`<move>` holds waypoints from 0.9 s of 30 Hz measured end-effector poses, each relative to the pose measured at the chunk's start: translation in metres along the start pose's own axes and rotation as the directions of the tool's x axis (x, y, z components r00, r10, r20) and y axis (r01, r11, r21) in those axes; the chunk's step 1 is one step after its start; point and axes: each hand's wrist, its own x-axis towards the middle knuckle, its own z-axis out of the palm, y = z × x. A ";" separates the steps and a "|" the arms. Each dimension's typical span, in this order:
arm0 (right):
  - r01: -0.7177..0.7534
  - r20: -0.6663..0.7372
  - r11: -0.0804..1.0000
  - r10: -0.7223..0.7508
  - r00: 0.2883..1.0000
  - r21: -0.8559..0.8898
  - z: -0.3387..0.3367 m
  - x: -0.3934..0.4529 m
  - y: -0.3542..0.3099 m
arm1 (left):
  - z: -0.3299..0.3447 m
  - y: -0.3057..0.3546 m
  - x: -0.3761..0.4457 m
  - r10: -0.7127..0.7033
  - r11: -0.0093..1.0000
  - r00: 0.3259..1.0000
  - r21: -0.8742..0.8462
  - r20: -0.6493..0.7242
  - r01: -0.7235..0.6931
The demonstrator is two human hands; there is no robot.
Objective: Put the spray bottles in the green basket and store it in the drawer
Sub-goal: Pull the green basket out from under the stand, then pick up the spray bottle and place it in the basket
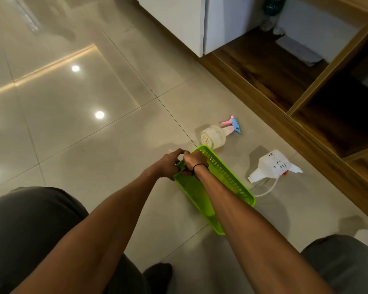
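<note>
we see a lime-green basket point(227, 179) with slotted walls; beyond it a cloudy bottle point(214, 136) with pink-and-blue trigger, right of the basket a white bottle point(272, 165) with red nozzle, on glossy beige tiles point(83, 115).

Two spray bottles point(214, 135) point(272, 165) lie on the tiled floor point(94, 134) beside one green basket point(225, 179), which two hands point(168, 165) point(194, 161) grip.

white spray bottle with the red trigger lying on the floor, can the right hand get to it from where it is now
Probably yes. The white spray bottle with the red trigger lies just right of the green plastic basket, bare tile between; the right hand must first release the basket's rim.
</note>
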 end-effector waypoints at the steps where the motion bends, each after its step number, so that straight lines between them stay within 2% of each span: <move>1: 0.008 0.005 1.000 -0.008 1.000 0.010 -0.002 0.002 0.001 | 0.000 -0.001 0.001 -0.001 1.000 1.000 0.023 -0.009 0.001; 5: 0.059 -0.043 0.997 -0.057 0.997 0.045 -0.017 0.006 0.002 | -0.001 -0.004 0.005 0.010 0.993 0.999 0.114 -0.036 -0.006; 9: 0.153 -0.288 0.981 -0.182 0.940 -0.121 -0.050 0.014 -0.004 | -0.004 -0.004 0.010 0.055 0.992 0.994 0.116 -0.094 -0.044; 11: 0.174 -0.350 0.973 -0.218 0.911 -0.152 -0.066 0.024 -0.008 | -0.007 -0.003 0.012 0.078 0.993 0.988 0.094 -0.133 -0.066; 14: 0.135 -0.354 0.972 -0.197 0.914 -0.190 -0.079 0.038 -0.009 | -0.010 0.000 0.014 0.099 0.993 0.980 0.086 -0.172 -0.085; 18: 0.023 -0.334 0.978 -0.093 0.938 -0.207 -0.081 0.054 -0.009 | -0.008 0.006 0.019 0.110 0.992 0.967 0.086 -0.229 -0.092; 21: -0.029 -0.254 0.996 0.006 0.967 -0.085 -0.079 0.065 -0.011 | -0.006 0.008 0.020 0.138 0.989 0.958 0.083 -0.252 -0.120; 23: -0.058 -0.203 0.989 0.085 0.976 0.137 -0.080 0.072 -0.016 | -0.005 0.011 0.020 0.148 0.988 0.952 0.071 -0.268 -0.134; 25: -0.138 -0.152 0.903 0.215 0.965 0.407 -0.083 0.078 -0.022 | -0.003 0.012 0.020 0.160 0.987 0.945 0.069 -0.285 -0.146; 27: -0.231 -0.024 0.824 0.284 0.959 0.518 -0.085 0.083 -0.027 | -0.003 0.013 0.021 0.171 0.985 0.943 0.070 -0.286 -0.157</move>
